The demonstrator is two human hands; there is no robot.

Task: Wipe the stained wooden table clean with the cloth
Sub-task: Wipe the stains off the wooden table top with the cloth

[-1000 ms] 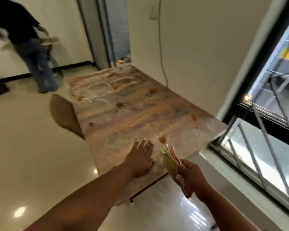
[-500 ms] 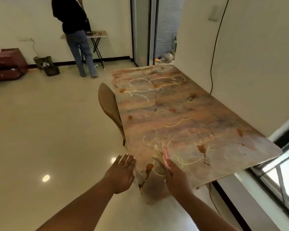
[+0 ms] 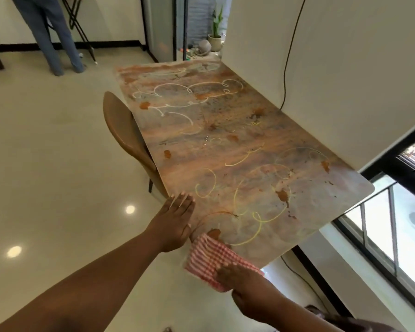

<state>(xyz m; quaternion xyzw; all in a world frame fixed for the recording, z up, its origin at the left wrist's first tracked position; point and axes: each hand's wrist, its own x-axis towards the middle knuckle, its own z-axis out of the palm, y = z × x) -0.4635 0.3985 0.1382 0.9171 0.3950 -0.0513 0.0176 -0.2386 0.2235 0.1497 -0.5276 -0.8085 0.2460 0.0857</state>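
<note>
Table fills the middle of my view, long side against the wall, far end toward a doorway. Wood-grain top, smeared all over: orange-brown blotches, yellow and white loops and squiggles, dark speckling near the middle. Nearest corner looks paler and greyish.

Cloth, red-and-white check, lies flat on that near corner, just beside an orange blotch. Right hand presses on it from above, fingers spread flat, not curled round it. Left hand rests flat on the table's left edge, fingers straight, holding nothing.

I can read no labels or writing anywhere.

Chair, brown, tucked at the left side; seat mostly hidden under the top. Person at top left is cut off above the legs. Cable runs down the wall behind the table. Table legs not visible. Window at right shows only blurred glare.
</note>
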